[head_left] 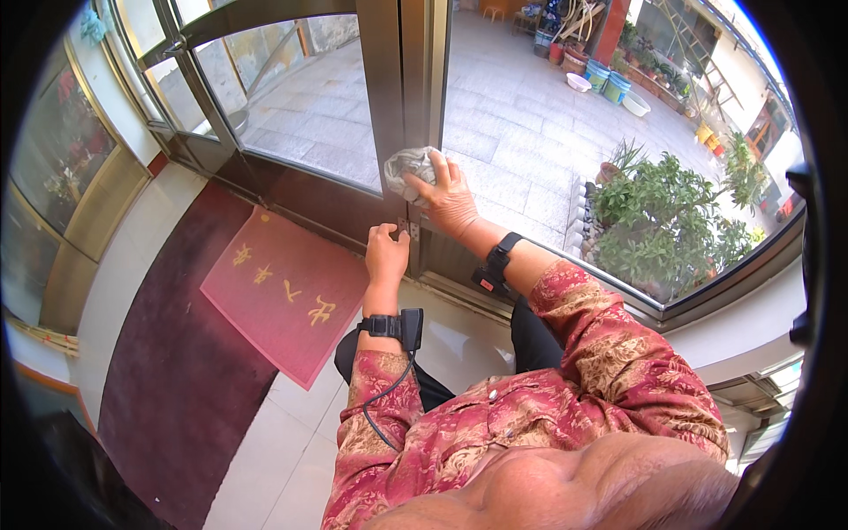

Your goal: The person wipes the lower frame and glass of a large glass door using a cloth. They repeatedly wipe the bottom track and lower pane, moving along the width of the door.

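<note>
My right hand (452, 199) grips a crumpled pale grey cloth (409, 173), which lies against the brown metal door frame (416, 99) beside the large window pane (503, 152). Lower and to the left, my left hand (387, 255) is loosely curled, thumb apart from the fingers, and I see nothing in it. Close to its thumb is a metal hinge (414, 230) on the frame; whether they touch I cannot tell. A glazed metal door (311, 179) stands to the left of both hands. Each wrist wears a black strapped device.
A red doormat (285, 291) with yellow characters overlaps a dark maroon carpet (179, 384) on pale floor tiles (291, 437). Behind the glass is a paved yard with a leafy shrub (662, 218), blue buckets (616, 87) and a white basin (636, 104).
</note>
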A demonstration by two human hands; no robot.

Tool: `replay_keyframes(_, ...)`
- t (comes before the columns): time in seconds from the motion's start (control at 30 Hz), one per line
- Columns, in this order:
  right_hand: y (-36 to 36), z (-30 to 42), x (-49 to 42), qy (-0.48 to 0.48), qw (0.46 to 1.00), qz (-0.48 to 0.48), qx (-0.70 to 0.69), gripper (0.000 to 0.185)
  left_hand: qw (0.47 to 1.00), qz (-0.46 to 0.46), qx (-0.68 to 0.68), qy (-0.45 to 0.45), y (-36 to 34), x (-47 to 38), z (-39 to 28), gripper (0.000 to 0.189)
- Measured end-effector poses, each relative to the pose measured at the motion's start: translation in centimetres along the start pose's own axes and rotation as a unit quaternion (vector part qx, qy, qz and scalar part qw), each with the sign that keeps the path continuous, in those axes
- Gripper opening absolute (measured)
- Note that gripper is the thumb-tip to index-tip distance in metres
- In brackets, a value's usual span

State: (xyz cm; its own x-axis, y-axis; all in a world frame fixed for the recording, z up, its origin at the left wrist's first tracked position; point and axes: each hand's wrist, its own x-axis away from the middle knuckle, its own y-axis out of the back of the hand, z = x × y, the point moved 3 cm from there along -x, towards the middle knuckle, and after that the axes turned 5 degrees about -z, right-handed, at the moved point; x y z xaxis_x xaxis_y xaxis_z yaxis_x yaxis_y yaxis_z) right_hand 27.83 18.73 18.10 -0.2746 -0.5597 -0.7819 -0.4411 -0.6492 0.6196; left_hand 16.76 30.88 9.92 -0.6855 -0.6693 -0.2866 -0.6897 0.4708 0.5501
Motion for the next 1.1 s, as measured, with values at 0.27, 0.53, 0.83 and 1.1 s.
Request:
replay_keyframes(0.27,-4.5,1.7,7.3,-0.04,0.953,0.298,0.041,0.044,0.999,-0.037,0.0,-0.009,0.8,-2.1,1.6,0.033)
replay_keyframes(0.53,-0.3,0.0,1.8,-0.1,0.973,0.189,-0.092,0.057,0.996,-0.085,0.02,0.011,1.9,-3.1,2.1,0.03)
replay_keyframes(0.83,-5.0,2.0,6.5,-0.028,0.967,0.248,0.05,0.053,0.996,-0.077,0.042,0.028,0.5,-4.3,0.4,0.029)
replay_keyframes(1.1,-4.8,1.4,6.7,-0.04,0.941,0.336,0.031,0.044,0.999,-0.044,0.027,0.002,-0.6,-3.7,0.3,0.029)
